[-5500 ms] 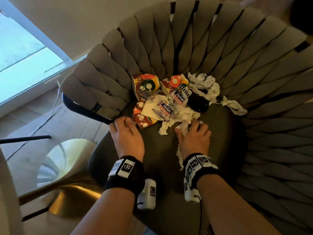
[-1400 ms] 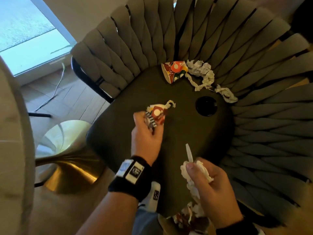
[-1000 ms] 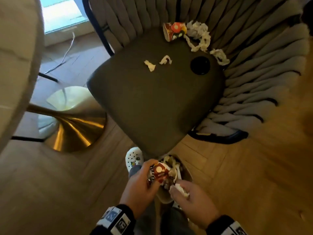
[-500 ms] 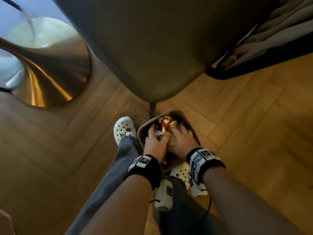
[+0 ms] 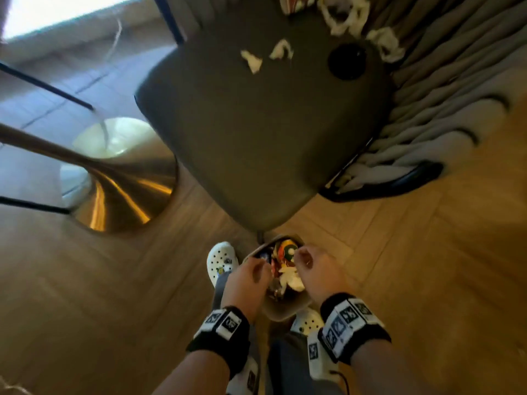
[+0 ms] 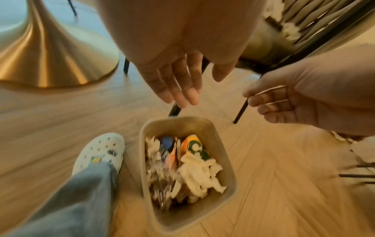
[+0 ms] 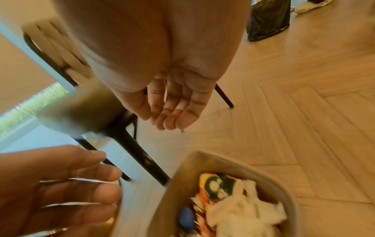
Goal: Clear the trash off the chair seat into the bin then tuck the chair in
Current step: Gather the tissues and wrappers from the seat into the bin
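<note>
Herringbone wood floor (image 5: 427,280); bin (image 6: 227,162) stood below chair seat (image 5: 256,132) front corner. Left hand (image 5: 246,280), right hand (image 5: 319,273) held empty, fingers slack, above bin. Tissue scraps (image 5: 252,60), black lid (image 5: 346,61) left near seat back edge. Risk: scraps swept onto floor; bin knocked when chair is tucked.

1. No readable text anywhere — the black-and-white wristbands (image 5: 346,320) carry only coded square markers, no letters.
2. The colourful wrapper (image 6: 193,148) in the bin (image 6: 230,174) shows blurred shapes — nothing legible.
</note>
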Motion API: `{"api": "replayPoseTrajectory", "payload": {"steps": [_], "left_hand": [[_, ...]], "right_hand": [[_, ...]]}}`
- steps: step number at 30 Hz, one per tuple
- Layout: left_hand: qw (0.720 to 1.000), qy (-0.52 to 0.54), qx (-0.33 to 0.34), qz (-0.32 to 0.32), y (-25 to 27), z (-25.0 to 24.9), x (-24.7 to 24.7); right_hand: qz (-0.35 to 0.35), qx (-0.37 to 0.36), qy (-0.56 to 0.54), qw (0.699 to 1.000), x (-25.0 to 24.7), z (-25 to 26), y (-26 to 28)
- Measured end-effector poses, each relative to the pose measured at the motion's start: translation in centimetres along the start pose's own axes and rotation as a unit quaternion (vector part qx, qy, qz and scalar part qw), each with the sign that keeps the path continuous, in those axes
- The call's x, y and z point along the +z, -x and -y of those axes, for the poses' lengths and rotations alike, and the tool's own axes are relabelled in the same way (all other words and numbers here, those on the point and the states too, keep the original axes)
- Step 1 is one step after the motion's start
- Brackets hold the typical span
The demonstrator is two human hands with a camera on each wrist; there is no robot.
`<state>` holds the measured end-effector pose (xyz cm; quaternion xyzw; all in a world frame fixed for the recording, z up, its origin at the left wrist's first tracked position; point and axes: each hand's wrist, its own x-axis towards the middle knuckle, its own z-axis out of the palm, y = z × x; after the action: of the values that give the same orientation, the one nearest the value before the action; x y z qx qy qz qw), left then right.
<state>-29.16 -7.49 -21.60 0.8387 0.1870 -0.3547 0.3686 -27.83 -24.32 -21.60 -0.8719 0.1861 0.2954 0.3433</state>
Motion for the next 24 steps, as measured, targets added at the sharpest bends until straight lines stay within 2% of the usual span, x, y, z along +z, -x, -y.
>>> {"api": "replayPoseTrajectory", "payload": {"steps": [3,6,9,12,16,19,24], "left_hand": [[0.998,-0.019,0.064,-0.009,2.5,-4.8,-4.8],[0.994,0.021,0.108,-0.020,2.7,-10.5,-10.0],[0.990,0.039,0.132,-0.043,0.3,-15.2,-14.0],[0.980,0.030,0.174,-0.088,-4.9,-18.8,-16.7],[0.973,-0.073,0.194,-0.102,-14.2,-22.9,-19.7],[0.970,-0.157,0.165,-0.087,-20.6,-26.5,-20.9],[0.943,-0.287,0.151,-0.069,-26.3,-29.5,-20.0]], "right_hand": [[-0.015,-0.034,-0.070,0.997,-4.8,4.8,2.4],[-0.050,-0.073,-0.147,0.985,-9.8,10.9,2.7],[-0.121,-0.074,-0.194,0.971,-14.0,16.3,-0.4],[-0.184,-0.030,-0.219,0.958,-17.8,20.1,-6.6],[-0.241,0.077,-0.158,0.955,-22.1,21.8,-18.1],[-0.223,0.170,-0.085,0.956,-24.0,21.2,-24.9],[-0.185,0.178,-0.007,0.966,-23.4,19.6,-28.2]]}}
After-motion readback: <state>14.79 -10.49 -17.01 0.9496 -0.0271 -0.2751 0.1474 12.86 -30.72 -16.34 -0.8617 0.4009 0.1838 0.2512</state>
